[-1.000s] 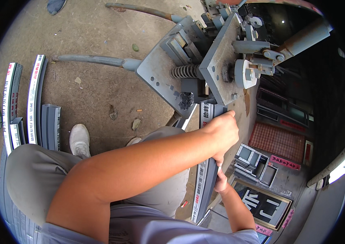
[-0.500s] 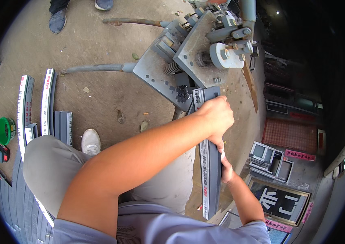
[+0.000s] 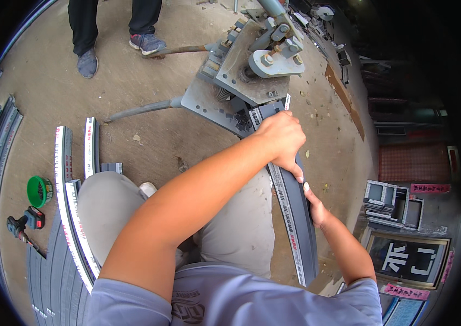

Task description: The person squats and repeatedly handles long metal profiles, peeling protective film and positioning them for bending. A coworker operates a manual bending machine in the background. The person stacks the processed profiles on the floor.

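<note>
A long grey metal profile point(image 3: 301, 231) with a printed white film strip lies tilted in front of me, its far end at the grey punch press point(image 3: 252, 62). My left hand point(image 3: 280, 142) is wrapped over it near that end, the thumb along its side. Lower down, my right hand point(image 3: 317, 208) grips the profile's right side, fingers hidden beneath it. The press has thick plates, a coil spring and a bolted lever linkage; whether the profile's end sits inside it is hard to see.
Left of my legs lie more film-covered profiles point(image 3: 63, 179), a green tub point(image 3: 38, 191) and a cordless drill point(image 3: 25, 224). A person's shoes point(image 3: 87, 63) stand beyond, near the press's leg point(image 3: 143, 111). Window frames point(image 3: 390, 201) and a framed sign point(image 3: 408, 259) are at right.
My view has shifted, so the press appears further left and more of the other person's legs shows. The profile's near end has swung right in view; both hands keep hold of it.
</note>
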